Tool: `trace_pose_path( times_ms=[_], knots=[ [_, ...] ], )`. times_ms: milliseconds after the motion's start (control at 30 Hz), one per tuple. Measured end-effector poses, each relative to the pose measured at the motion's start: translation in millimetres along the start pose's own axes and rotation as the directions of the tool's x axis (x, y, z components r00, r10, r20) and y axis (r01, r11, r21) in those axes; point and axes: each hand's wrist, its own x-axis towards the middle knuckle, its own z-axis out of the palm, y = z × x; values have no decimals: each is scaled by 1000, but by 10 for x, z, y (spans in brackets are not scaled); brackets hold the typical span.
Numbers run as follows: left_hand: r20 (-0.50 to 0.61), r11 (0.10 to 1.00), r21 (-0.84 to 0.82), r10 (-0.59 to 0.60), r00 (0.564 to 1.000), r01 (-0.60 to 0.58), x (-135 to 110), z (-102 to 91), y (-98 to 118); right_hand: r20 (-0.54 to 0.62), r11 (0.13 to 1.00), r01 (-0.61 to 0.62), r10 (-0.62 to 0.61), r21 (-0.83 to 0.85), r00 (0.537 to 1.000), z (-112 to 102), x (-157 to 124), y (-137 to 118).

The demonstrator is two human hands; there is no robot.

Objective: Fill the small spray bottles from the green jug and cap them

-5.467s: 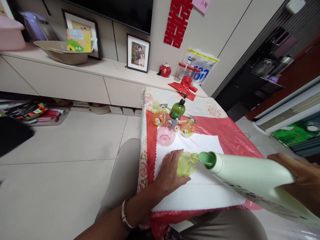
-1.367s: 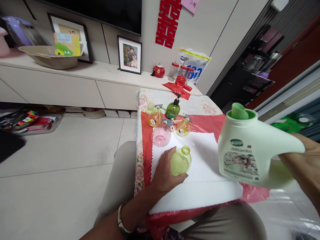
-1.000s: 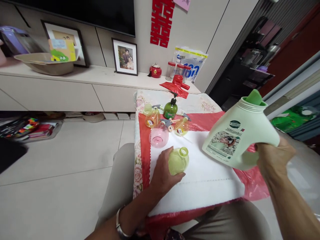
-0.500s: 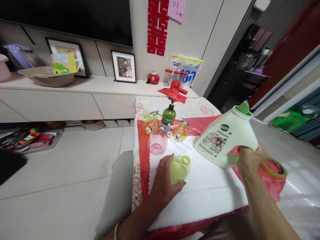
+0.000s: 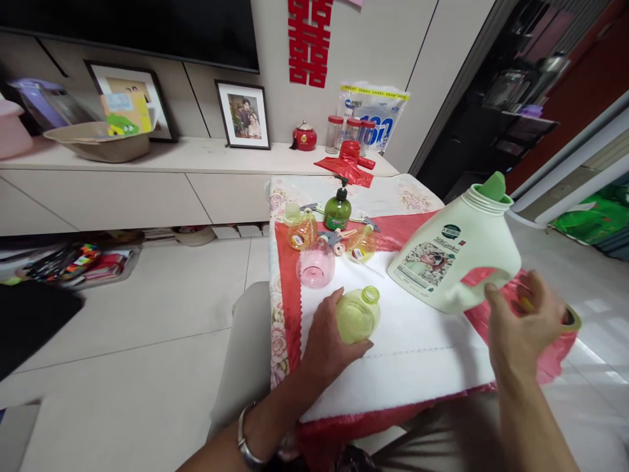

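Observation:
A small round yellow-green bottle, its mouth uncapped, tilts slightly in my left hand, whose fingers wrap its left side. Just right of the large pale green detergent jug, my right hand is off the handle with thumb and fingers apart. The jug stands on the white cloth, a darker green piece in its mouth. Behind my right hand a yellow tape roll partly shows on red plastic. Beyond my left hand lie a pink bottle, an orange bottle and a yellow bottle.
A green pump bottle stands behind the small bottles, with grey spray heads around it. Red plastic lies at the table's far end. Red-lidded jars and a framed photo stand on the cabinet.
My right hand has let go of the jug's handle and moved right, its fingers spreading. My left hand still holds the yellow-green bottle. The view has shifted slightly.

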Motion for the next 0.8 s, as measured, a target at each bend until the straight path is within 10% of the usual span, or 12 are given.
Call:
trace_pose_path(
  times_ms=[100, 267, 533, 800],
  knots=[
    [-1, 1000, 4, 26, 1000, -26, -7, -2, 2, -74, 979, 138, -128, 153, 989, -105, -368, -133],
    [-16, 997, 11, 70, 997, -70, -23, 6, 2, 366, 938, 175, -282, 298, 887, -52, -857, -382],
    [-21, 990, 37, 135, 991, -134, -42, 28, -19, 588, 931, 75, -287, 358, 757, 456, -573, -736],
    [-14, 992, 38, 122, 992, -121, -32, 27, -21, 881, 973, 68, -227, 219, 415, 1170, -279, -1089]
  ],
)
